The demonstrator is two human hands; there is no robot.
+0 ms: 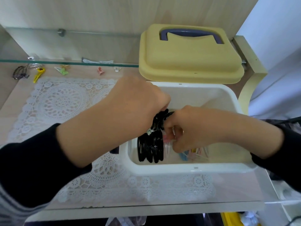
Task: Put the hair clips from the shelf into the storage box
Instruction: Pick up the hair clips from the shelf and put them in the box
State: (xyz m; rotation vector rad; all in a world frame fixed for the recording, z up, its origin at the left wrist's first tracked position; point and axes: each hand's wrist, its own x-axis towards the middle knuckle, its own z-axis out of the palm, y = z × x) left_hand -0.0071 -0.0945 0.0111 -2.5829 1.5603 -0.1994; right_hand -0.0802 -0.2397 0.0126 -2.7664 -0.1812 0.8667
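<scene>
Black hair clips [150,148], lengthwise toward viewer, in storage box [195,168]

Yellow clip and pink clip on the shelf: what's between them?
Head view: between the yellow clip and the pink clip lies a green clip with a pale snap clip beside it; otherwise bare shelf.

Two hands over an open white storage box [187,168]: left hand [136,101] gripping a black claw clip [158,121], right hand [193,128] pinching small clips inside. Yellow lid [189,62] just beyond; more hair clips [63,70] far left on the shelf.
</scene>
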